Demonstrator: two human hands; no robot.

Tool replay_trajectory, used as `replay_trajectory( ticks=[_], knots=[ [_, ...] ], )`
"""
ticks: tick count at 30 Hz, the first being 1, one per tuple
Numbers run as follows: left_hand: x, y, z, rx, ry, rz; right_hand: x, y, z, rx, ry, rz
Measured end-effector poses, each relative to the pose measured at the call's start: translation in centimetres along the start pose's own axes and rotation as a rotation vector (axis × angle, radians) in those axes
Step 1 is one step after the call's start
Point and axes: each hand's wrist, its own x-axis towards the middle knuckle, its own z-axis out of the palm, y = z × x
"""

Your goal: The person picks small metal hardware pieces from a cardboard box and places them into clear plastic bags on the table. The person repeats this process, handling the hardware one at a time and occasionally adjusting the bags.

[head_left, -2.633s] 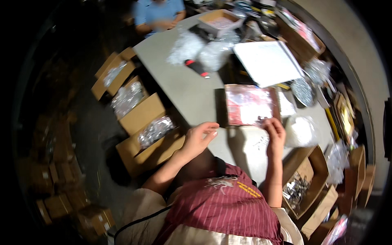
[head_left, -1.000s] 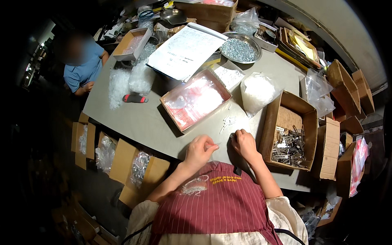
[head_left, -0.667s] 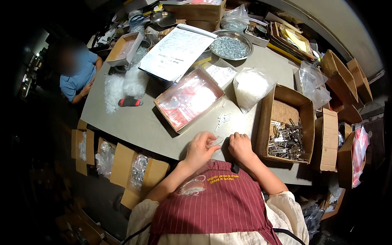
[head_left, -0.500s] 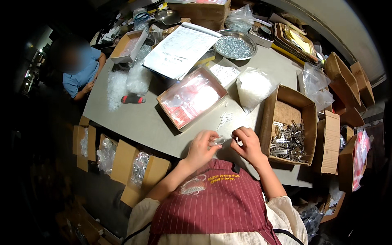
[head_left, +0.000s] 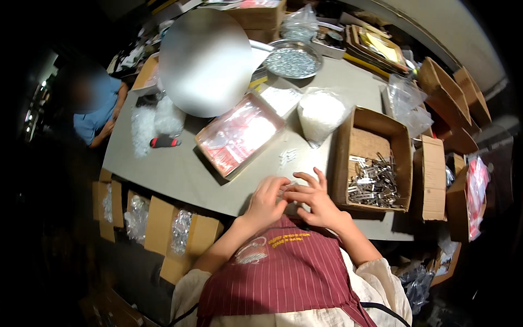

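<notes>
My left hand (head_left: 266, 200) is closed at the table's front edge on a small clear plastic bag (head_left: 295, 184), mostly hidden by the fingers. Against it, my right hand (head_left: 315, 200) reaches in with its fingers spread apart; its index finger meets the left fingertips. Just beyond both hands lie several small white pieces (head_left: 287, 157) in a loose group. A shallow cardboard box (head_left: 230, 175) holding clear bags with red print stands to their left. On the right, a deeper cardboard box (head_left: 371, 143) contains many metal clips (head_left: 376, 182).
A bag of white pieces (head_left: 321, 115) stands behind the small white pieces. Farther back is a metal bowl (head_left: 293, 61) of small silvery parts. A red-and-black tool handle (head_left: 165, 142) lies left. Open cartons (head_left: 204, 234) line the table's front left. A person (head_left: 95, 117) in blue sits far left.
My right hand has moved left to meet the left one, and its fingers have opened out from a pinch. The view has shifted slightly, and a grey blurred patch now covers the papers.
</notes>
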Motion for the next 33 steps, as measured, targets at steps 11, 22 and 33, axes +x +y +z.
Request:
replay_trajectory(
  ticks=[11,22,33],
  knots=[
    [0.6,-0.4,2.5,0.111,-0.010,0.069,-2.0,0.8,-2.6,-0.006,0.034,0.014],
    [0.2,-0.6,2.6,-0.004,-0.028,-0.161,-7.3,25.8,-14.0,-0.707,0.175,0.804],
    [-0.3,-1.2,2.6,-0.037,0.003,-0.288,-4.3,23.7,-16.1,-0.479,0.472,0.588]
  ],
)
